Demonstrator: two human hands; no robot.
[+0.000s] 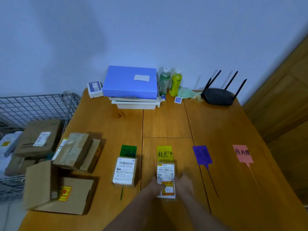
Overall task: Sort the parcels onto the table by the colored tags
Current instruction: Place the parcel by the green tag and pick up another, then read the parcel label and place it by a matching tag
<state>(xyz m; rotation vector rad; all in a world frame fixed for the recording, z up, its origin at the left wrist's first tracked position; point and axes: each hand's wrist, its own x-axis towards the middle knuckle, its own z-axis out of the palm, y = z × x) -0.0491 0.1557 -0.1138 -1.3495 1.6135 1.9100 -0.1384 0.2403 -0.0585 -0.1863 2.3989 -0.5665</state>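
Stacked boxes (pixel 73 152) left of table (pixel 166 122); router (pixel 218 95) behind

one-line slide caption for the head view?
Both hands set a parcel at the yellow tag; another sits at the green tag.

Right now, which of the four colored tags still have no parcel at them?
The purple tag and the pink tag, the two on the right. The green tag and yellow tag each have a labelled parcel partly covering them; both hands are on the yellow one's parcel.
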